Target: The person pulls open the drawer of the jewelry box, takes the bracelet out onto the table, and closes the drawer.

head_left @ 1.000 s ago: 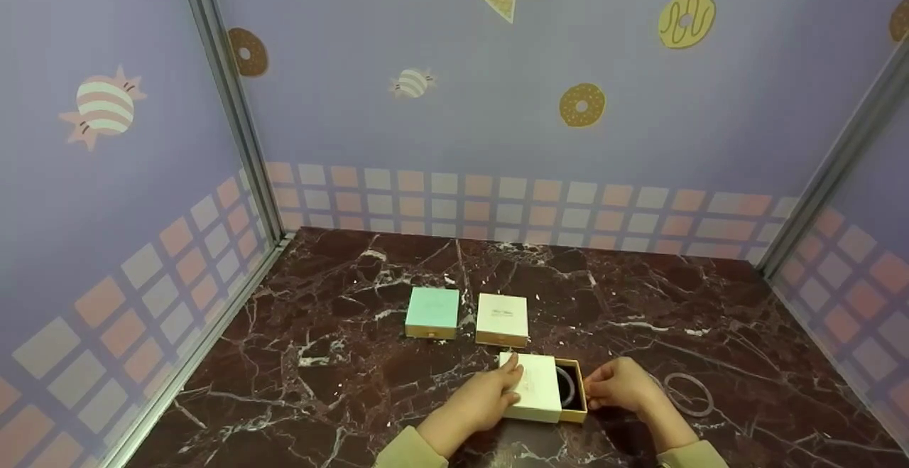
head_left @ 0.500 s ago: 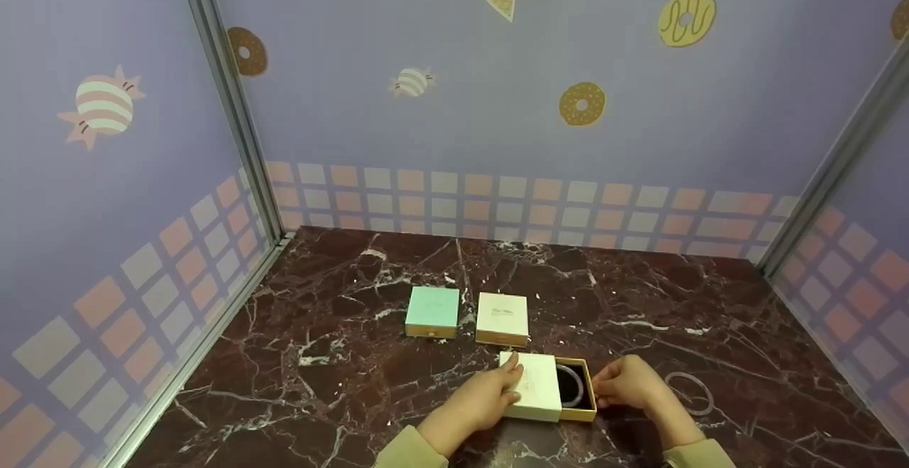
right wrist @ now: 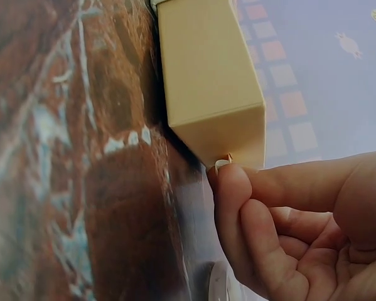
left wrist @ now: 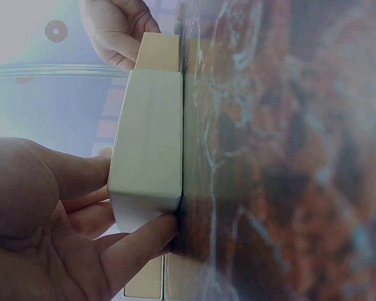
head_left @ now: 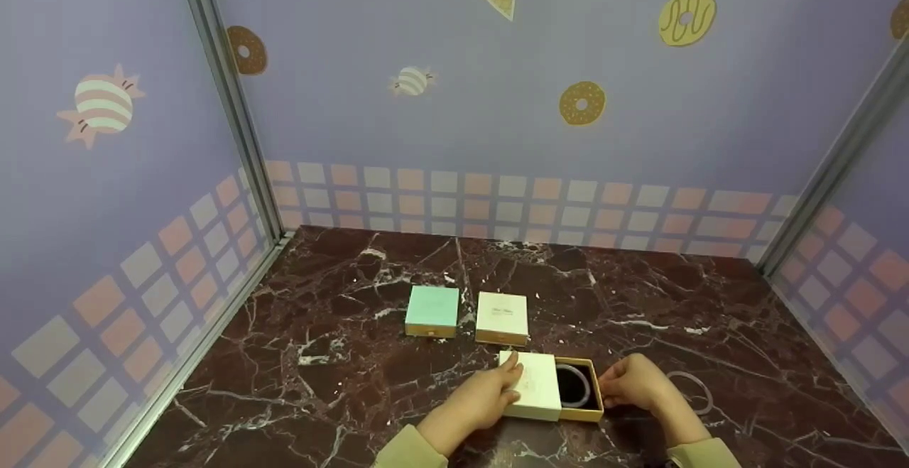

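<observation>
A white drawer-style gift box (head_left: 536, 383) lies on the marble table, its yellow inner drawer (head_left: 582, 416) slid partly out to the right. Inside the drawer, on a black lining, is a pale bangle (head_left: 588, 387). My left hand (head_left: 477, 397) holds the sleeve at its left end, thumb and fingers around it in the left wrist view. With thumb and fingertip my right hand (head_left: 632, 383) pinches a small ribbon pull tab (right wrist: 221, 164) on the drawer's end face. A second pale bangle (head_left: 704, 391) lies on the table beside the right wrist, partly hidden by it.
Behind the drawer box stand two closed boxes, a mint-green one (head_left: 433, 306) and a white one (head_left: 502, 312) with print on its lid. Patterned purple panels (head_left: 461, 120) enclose the marble table (head_left: 319, 397) at the back and both sides.
The drawer has slid farther out to the right with my right hand, showing more of the bangle inside. The left hand and the sleeve have stayed in place.
</observation>
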